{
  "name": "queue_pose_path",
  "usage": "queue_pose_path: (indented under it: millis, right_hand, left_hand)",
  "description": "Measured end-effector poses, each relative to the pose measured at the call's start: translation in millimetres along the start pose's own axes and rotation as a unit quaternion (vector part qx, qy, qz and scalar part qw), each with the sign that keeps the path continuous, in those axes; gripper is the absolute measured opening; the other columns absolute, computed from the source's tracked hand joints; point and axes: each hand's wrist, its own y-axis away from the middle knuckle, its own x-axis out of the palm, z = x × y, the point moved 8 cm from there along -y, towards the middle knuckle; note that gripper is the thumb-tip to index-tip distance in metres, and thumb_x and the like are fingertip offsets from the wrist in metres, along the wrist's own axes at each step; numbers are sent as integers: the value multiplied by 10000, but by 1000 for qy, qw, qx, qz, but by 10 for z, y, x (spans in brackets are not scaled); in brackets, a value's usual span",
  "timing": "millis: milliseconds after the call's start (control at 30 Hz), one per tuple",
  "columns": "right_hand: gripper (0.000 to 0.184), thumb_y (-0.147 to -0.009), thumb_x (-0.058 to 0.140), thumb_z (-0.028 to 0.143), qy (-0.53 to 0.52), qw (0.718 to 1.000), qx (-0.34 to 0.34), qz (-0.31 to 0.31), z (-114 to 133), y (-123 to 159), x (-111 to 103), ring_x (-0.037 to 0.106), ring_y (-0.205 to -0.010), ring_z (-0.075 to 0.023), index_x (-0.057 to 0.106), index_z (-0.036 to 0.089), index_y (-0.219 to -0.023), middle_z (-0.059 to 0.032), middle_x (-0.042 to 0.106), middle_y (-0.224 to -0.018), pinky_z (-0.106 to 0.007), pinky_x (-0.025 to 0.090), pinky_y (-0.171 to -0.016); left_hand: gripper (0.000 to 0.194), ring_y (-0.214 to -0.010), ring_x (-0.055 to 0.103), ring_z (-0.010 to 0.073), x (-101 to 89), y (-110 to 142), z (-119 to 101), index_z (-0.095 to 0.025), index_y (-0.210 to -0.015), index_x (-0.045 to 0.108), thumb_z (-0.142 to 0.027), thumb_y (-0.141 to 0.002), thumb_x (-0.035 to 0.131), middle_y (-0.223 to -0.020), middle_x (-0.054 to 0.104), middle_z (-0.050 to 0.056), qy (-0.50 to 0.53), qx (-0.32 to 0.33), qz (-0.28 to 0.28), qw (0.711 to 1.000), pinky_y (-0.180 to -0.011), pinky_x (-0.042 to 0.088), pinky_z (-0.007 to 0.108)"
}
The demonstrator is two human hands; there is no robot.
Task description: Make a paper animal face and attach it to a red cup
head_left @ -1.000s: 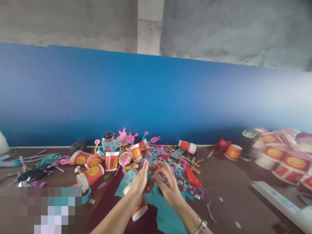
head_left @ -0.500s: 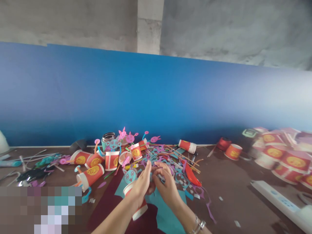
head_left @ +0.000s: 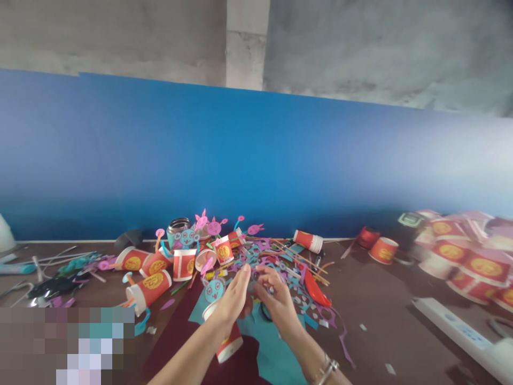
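Note:
My left hand (head_left: 233, 298) is over the middle of the table, fingers straight and pressed together, thumb side hidden; what it pinches does not show. Close beside it, my right hand (head_left: 277, 302) has its fingers curled round something I cannot make out. A dark curved edge (head_left: 265, 312) shows just under the right palm. Beneath both hands lies teal paper (head_left: 280, 347) on a dark maroon sheet (head_left: 176, 347). A red paper cup (head_left: 230, 345) lies on its side, partly behind my left forearm, with a teal paper animal face (head_left: 214, 290) at its far end.
Several decorated red cups (head_left: 152, 289) stand and lie to the left. Paper scraps (head_left: 298, 291) and a red object (head_left: 316, 289) spread beyond my hands. At right are a white power strip (head_left: 452, 326) and piled cups (head_left: 476, 256). A blue panel (head_left: 256, 160) stands behind.
My hands have moved slightly apart, the right one shifting a little. The dark curved edge under the right palm has come into sight.

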Motion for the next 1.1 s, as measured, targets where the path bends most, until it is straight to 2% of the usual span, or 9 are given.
queue_pose_path:
  millis: [167, 300, 467, 567, 700, 800, 867, 1000, 1100]
  right_hand:
    - [269, -714, 658, 414, -82, 996, 43, -13, -29, -62, -93, 560, -932, -233, 608, 166, -621, -84, 591, -1040, -307, 448, -759]
    - [277, -719, 646, 438, -109, 991, 78, 5, -29, -51, -66, 550, -747, -163, 617, 167, -667, -48, 600, -947, -259, 435, -659]
    - [298, -700, 665, 457, -127, 989, 74, 0, 10, -40, -47, 540, -771, -165, 616, 166, -665, -57, 585, -991, -255, 429, -667]
    - [315, -689, 669, 468, -134, 988, 76, -20, -5, -44, -75, 539, -779, -176, 610, 162, -638, -69, 591, -992, -264, 431, -671]
    - [318, -685, 666, 472, -125, 989, 76, -38, -53, -58, -118, 539, -733, -170, 618, 161, -647, -67, 616, -929, -269, 428, -656]
    - [285, -714, 643, 448, -79, 995, 50, -41, -56, -68, -144, 559, -760, -191, 627, 164, -693, -69, 627, -904, -287, 444, -672]
    - [226, -748, 621, 400, -9, 998, -2, -68, 14, -56, -198, 566, -823, -212, 633, 179, -795, -67, 626, -899, -316, 451, -729]
    - [100, -796, 580, 278, 155, 973, -141, -102, 258, 33, -196, 546, -942, -235, 643, 204, -773, -73, 618, -929, -373, 416, -845]
    - [116, -808, 566, 233, 202, 962, -161, -86, 286, 62, -126, 571, -899, -230, 671, 214, -764, -71, 642, -918, -378, 426, -824]
  left_hand:
    - [255, -501, 388, 105, 91, -42, -232, -172, -633, 566, -402, -739, 592, -537, 463, -39, -137, 83, 49, 986, -483, 285, 216]
    - [231, -540, 370, 108, 111, -24, -341, -169, -611, 534, -323, -783, 528, -546, 427, -40, -167, 135, 53, 975, -517, 286, 215]
    - [266, -500, 298, 102, 123, 6, -276, -183, -596, 505, -372, -782, 518, -514, 339, -55, -122, 93, 52, 987, -478, 248, 222]
    - [288, -513, 323, 111, 103, 14, -253, -191, -593, 498, -413, -777, 500, -528, 361, -46, -84, 69, 38, 993, -484, 269, 227]
    - [186, -500, 330, 98, 124, -5, -251, -181, -635, 516, -325, -753, 502, -528, 374, -58, -111, 68, 60, 990, -478, 268, 212]
    - [145, -499, 353, 92, 120, -28, -261, -165, -647, 527, -276, -736, 499, -534, 403, -58, -149, 92, 65, 982, -477, 273, 205]
    - [156, -504, 385, 97, 90, -39, -263, -161, -639, 531, -269, -743, 487, -535, 431, -50, -173, 107, 45, 978, -483, 287, 206]
    - [180, -567, 493, 127, 46, -33, -272, -157, -649, 576, -254, -761, 473, -582, 547, -11, -234, 137, 2, 962, -538, 345, 218]
    - [181, -596, 534, 139, 59, -13, -273, -169, -673, 598, -239, -775, 465, -627, 601, 3, -274, 157, -5, 949, -557, 363, 220]
